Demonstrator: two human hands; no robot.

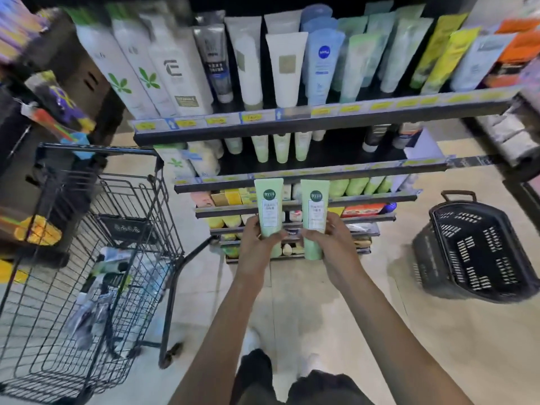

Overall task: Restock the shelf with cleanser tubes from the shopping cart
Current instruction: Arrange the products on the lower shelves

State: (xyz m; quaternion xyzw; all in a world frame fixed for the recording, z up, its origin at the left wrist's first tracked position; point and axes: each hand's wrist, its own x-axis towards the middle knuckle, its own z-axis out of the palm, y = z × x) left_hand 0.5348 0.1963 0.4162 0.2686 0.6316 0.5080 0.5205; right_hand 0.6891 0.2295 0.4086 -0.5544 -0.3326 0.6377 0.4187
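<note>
Gripping one pale green cleanser tube each, both hands are holding out in front of the shelf unit (292,176): the left hand (257,247) is wrapping thumb and fingers round the lower part of the left tube (268,206), and the right hand (330,247) is curling round the lower part of the right tube (314,211). Both tubes are standing upright, crimped ends up, caps down, side by side and just apart, with round dark green logos facing the camera. They are sitting in front of the lower shelf tiers, not yet resting on any tier. Just above them, on the second tier, three matching green tubes (282,147) are hanging cap-down in a row. On the top tier, a line of white, blue and yellow-green tubes and tall white boxes (140,71) is leaning back behind yellow price tags (251,117). Left of the shelf unit, the black wire shopping cart (87,258) is standing on the tiled floor (438,331), carrying a blurred pile of packaged products (111,276) in its bottom. Right of the shelf unit, a black plastic basket (479,249) is sitting on the floor, well apart from the hands. The frame edges are blurring, so the labels there are unreadable.
</note>
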